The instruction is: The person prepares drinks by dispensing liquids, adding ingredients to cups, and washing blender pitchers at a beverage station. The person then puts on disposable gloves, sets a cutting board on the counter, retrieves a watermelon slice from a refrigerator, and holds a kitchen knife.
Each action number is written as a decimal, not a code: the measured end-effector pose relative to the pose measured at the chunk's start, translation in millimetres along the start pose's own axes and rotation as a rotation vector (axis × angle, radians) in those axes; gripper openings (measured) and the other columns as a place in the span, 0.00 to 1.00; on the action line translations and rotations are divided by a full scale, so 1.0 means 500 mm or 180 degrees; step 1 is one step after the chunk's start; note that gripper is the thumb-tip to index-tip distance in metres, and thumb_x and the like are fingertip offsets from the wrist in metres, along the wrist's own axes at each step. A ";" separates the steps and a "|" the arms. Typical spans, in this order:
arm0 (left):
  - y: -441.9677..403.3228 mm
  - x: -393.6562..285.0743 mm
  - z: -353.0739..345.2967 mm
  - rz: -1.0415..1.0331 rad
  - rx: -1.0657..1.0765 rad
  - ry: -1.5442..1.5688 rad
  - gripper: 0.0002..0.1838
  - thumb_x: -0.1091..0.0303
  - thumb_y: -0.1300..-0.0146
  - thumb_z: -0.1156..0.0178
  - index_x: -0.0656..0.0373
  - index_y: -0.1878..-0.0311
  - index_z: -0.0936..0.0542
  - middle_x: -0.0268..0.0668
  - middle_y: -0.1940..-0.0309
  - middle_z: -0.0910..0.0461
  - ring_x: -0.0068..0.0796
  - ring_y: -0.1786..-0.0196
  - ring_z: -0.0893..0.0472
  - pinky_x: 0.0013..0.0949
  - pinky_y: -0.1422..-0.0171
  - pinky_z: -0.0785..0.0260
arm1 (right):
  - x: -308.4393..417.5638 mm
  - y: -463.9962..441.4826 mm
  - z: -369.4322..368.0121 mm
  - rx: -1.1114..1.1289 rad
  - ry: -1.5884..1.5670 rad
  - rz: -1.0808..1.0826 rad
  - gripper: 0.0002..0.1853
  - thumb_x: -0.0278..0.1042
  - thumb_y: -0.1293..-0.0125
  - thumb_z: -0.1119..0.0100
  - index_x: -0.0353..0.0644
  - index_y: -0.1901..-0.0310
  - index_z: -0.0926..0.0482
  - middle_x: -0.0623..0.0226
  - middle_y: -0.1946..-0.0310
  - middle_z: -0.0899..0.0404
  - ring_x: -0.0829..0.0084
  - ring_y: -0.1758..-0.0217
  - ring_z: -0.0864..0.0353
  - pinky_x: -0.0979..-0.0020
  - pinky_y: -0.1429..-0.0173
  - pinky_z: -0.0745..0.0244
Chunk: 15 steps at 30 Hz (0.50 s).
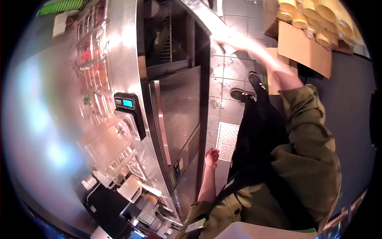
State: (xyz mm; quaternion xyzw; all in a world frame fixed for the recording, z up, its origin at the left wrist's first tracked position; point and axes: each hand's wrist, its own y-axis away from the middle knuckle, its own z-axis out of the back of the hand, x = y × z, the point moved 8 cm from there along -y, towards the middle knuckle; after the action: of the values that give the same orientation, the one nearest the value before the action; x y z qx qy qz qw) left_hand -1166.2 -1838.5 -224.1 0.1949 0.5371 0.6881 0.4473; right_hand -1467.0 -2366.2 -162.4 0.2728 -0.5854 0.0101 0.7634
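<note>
My left hand [212,157] hangs low beside the steel fridge front [181,107], fingers loosely bent and slightly apart, holding nothing. My right arm stretches toward the upper middle, where my right hand [223,39] is at the edge of the open fridge door [205,16]. Glare washes out its fingers, which seem to be wrapped round that edge. Behind the door opening, a wire rack [165,42] shows in the dark interior. The lower fridge door [181,99] is closed.
Along the steel counter [125,59] are clear containers [105,141] and a black scale [129,105] with a lit display. An open cardboard box [304,49] and stacked yellow cups [318,16] occupy the upper right. A metal floor plate [227,141] lies near my legs.
</note>
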 end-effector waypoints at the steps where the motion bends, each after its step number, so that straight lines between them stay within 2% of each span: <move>1: -0.007 0.018 0.042 0.0065 -0.0065 -0.0215 0.17 0.63 0.39 0.53 0.58 0.48 0.33 0.36 0.63 0.24 0.28 0.63 0.22 0.27 0.64 0.30 | 0.044 0.047 0.090 -0.0407 0.0644 0.0085 0.31 0.63 0.52 0.44 0.38 0.61 0.24 0.61 0.70 0.21 0.69 0.65 0.21 0.70 0.60 0.28; 2: -0.006 0.023 0.073 0.0105 -0.0122 -0.0631 0.16 0.63 0.38 0.54 0.58 0.48 0.32 0.37 0.64 0.23 0.28 0.63 0.22 0.27 0.65 0.31 | 0.015 0.045 0.155 -0.0777 0.1044 -0.0241 0.37 0.67 0.55 0.44 0.33 0.60 0.25 0.57 0.69 0.21 0.66 0.63 0.21 0.69 0.59 0.29; 3: -0.016 0.032 0.105 0.0207 -0.0090 -0.0828 0.16 0.63 0.38 0.55 0.57 0.48 0.32 0.37 0.64 0.23 0.28 0.63 0.21 0.26 0.65 0.31 | 0.018 0.056 0.202 -0.1065 0.1068 -0.0175 0.39 0.66 0.57 0.43 0.29 0.62 0.26 0.54 0.68 0.22 0.63 0.63 0.22 0.68 0.58 0.29; 6: -0.010 -0.018 0.119 0.0098 -0.0112 -0.1416 0.15 0.63 0.38 0.55 0.56 0.50 0.31 0.36 0.65 0.23 0.28 0.64 0.21 0.26 0.64 0.32 | 0.001 0.058 0.224 -0.1313 0.1209 0.0114 0.34 0.63 0.52 0.44 0.31 0.64 0.25 0.53 0.72 0.25 0.62 0.65 0.24 0.67 0.59 0.32; 7: -0.001 -0.054 0.105 -0.0026 -0.0058 -0.1394 0.14 0.64 0.38 0.56 0.56 0.51 0.31 0.35 0.65 0.23 0.27 0.64 0.21 0.26 0.62 0.33 | 0.004 0.055 0.193 -0.1466 0.1312 0.0326 0.27 0.57 0.48 0.45 0.34 0.65 0.23 0.54 0.73 0.26 0.61 0.66 0.25 0.67 0.60 0.33; 8: 0.007 -0.093 0.082 -0.0271 0.0018 -0.1204 0.13 0.65 0.38 0.55 0.56 0.52 0.30 0.35 0.66 0.23 0.27 0.64 0.21 0.27 0.61 0.33 | 0.093 0.096 0.135 -0.1301 0.1029 0.0974 0.22 0.51 0.46 0.45 0.36 0.66 0.23 0.55 0.72 0.25 0.62 0.65 0.25 0.66 0.60 0.33; 10: 0.009 -0.173 0.025 -0.0669 0.0320 -0.1064 0.12 0.67 0.39 0.54 0.56 0.52 0.30 0.36 0.66 0.23 0.27 0.64 0.21 0.27 0.61 0.33 | 0.070 0.066 0.018 -0.1317 0.0907 0.1060 0.14 0.44 0.45 0.48 0.41 0.67 0.22 0.57 0.72 0.25 0.64 0.65 0.25 0.64 0.60 0.32; 12: 0.025 -0.267 -0.046 -0.1011 0.0599 -0.0580 0.12 0.71 0.39 0.52 0.60 0.52 0.30 0.37 0.67 0.23 0.27 0.65 0.22 0.24 0.60 0.32 | 0.076 0.002 -0.134 -0.1102 0.2827 0.1463 0.10 0.38 0.43 0.55 0.48 0.73 0.24 0.61 0.73 0.24 0.64 0.71 0.24 0.62 0.64 0.31; 13: 0.041 -0.312 -0.076 -0.1249 0.0734 -0.0283 0.12 0.71 0.40 0.52 0.61 0.52 0.30 0.37 0.67 0.23 0.27 0.65 0.22 0.25 0.59 0.32 | 0.088 -0.007 -0.155 -0.0771 0.1342 0.0570 0.12 0.42 0.43 0.50 0.43 0.74 0.25 0.63 0.77 0.26 0.68 0.73 0.25 0.65 0.68 0.30; 14: 0.073 -0.365 -0.109 -0.1466 0.0860 0.0006 0.13 0.71 0.40 0.52 0.62 0.52 0.30 0.38 0.67 0.24 0.27 0.65 0.22 0.25 0.59 0.31 | 0.100 0.002 -0.179 -0.0875 -0.0132 -0.0306 0.17 0.46 0.44 0.45 0.38 0.75 0.26 0.65 0.81 0.28 0.71 0.76 0.25 0.69 0.71 0.29; 15: 0.122 -0.413 -0.135 -0.1495 0.0929 0.0373 0.13 0.72 0.40 0.52 0.63 0.51 0.31 0.38 0.66 0.24 0.27 0.65 0.22 0.25 0.58 0.31 | 0.123 -0.019 -0.218 -0.0105 -0.0534 -0.0297 0.23 0.51 0.47 0.41 0.33 0.76 0.27 0.66 0.84 0.29 0.74 0.78 0.26 0.70 0.72 0.28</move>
State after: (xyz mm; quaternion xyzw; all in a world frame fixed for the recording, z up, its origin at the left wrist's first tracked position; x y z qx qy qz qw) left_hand -1133.4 -2048.2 -148.1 0.0874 0.6859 0.4911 0.5299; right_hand -1347.7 -2346.4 -129.0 0.2871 -0.6340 -0.0580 0.7157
